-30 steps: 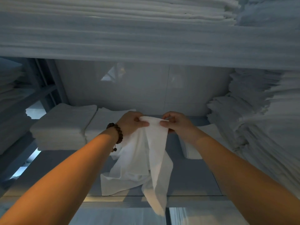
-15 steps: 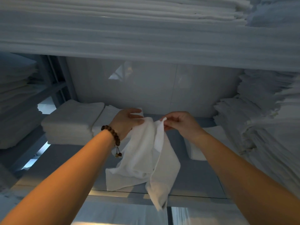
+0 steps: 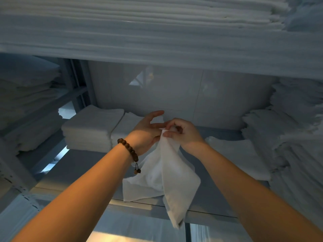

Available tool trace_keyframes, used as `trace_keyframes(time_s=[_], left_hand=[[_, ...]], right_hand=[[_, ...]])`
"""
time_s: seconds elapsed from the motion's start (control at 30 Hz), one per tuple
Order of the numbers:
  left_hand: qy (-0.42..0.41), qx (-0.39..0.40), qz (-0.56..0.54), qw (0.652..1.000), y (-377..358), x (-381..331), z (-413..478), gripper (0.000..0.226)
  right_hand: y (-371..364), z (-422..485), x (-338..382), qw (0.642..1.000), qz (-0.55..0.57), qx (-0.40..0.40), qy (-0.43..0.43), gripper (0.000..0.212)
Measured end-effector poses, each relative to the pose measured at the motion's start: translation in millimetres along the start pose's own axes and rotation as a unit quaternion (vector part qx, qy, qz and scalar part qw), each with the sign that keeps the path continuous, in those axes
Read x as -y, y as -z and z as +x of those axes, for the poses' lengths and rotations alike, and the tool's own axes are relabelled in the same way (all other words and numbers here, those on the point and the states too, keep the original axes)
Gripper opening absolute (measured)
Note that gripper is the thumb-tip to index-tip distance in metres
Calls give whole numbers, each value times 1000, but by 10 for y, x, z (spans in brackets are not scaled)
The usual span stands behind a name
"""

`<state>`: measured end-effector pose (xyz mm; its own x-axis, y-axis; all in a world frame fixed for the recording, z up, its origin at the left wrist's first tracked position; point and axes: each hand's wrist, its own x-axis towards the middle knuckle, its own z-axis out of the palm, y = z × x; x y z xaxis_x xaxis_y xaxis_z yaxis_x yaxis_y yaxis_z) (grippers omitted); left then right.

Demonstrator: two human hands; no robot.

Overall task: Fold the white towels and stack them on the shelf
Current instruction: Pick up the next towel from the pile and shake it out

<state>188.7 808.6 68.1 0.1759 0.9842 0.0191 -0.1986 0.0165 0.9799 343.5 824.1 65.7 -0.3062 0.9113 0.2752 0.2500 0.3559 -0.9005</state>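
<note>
**Right hand takes over the white towel**

Item: white towel, unfolded, hanging toward 6 o'clock over the front of the shelf.
Change: the hands were apart along the top edge half a second ago and now meet. The right hand pinches the gathered edge; the left hand spreads its fingers wide, apparently letting go.
Judgement: first fold only beginning; this piece is not yet stacked.
Neighbours: folded stacks at 9 o'clock.
Writing, labels, brands: none legible.

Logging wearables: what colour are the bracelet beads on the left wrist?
The round bracelet beads are dark brown, clearest in the head view.
</note>
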Motion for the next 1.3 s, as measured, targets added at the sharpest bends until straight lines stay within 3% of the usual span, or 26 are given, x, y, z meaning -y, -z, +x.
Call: trace_keyframes(time_s=[0.1,0.23,0.4,0.53,0.83,1.07,1.23,1.3], left_hand=[[-18,-67,35,997,12,22,-34,48],[-43,-136,126,982,-8,0,-79,9],[-61,-108,242,962,58,-73,-134,14],[-83,-121,315,938,95,-137,-141,20],[-83,-117,376,916,131,-208,-212,21],[-169,-127,476,854,360,-412,-374,10],[-231,-81,624,742,616,-619,-487,14],[-231,-55,652,720,732,-681,-518,17]], right_hand=[[-44,1,2,999,-24,-22,6,17],[-148,7,13,999,-21,-51,2,14],[-206,34,35,996,-17,-89,-6,7],[-223,40,94,998,-11,-57,-9,10],[-246,-12,173,999,-29,-33,19,7],[-327,43,167,997,-40,48,42,15],[-534,96,198,990,-94,76,73,13],[-651,116,235,987,-115,58,100,12]])
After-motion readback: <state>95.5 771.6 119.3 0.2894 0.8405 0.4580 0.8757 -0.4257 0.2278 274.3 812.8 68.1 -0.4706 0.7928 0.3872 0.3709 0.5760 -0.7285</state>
